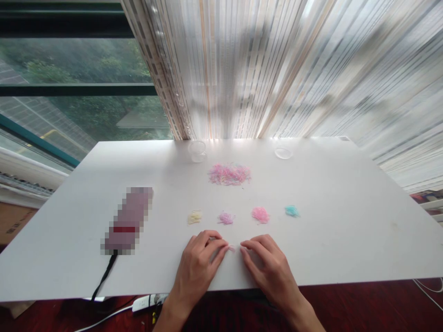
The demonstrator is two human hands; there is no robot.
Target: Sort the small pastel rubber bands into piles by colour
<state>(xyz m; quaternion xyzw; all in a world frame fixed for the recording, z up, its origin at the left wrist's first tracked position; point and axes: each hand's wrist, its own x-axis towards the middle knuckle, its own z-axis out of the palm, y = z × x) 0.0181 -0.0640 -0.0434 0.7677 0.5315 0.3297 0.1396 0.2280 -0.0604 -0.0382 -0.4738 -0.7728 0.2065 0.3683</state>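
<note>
My left hand [199, 260] is closed in a pinch, thumb and forefinger on a few tiny pale pink strands [232, 248] just above or on the table. Close by on the right, my right hand [268, 263] has its thumb and forefinger tips together; whether anything is between them is too small to tell. Beyond the hands lie small heaps of thin strands, sorted by colour: yellow [195, 216], lilac [226, 218], pink [260, 215] and turquoise [292, 211]. Farther back spreads a larger mixed heap [229, 174], mostly pink with some other pastel colours.
A clear round container [198, 152] and a clear lid [283, 153] rest near the white table's [346, 230] back edge. At left lies a blurred-out purple object [128, 221] with a black strap [104, 276]. Sheer curtains [228, 69] hang behind; a power strip [143, 303] sits below the front edge.
</note>
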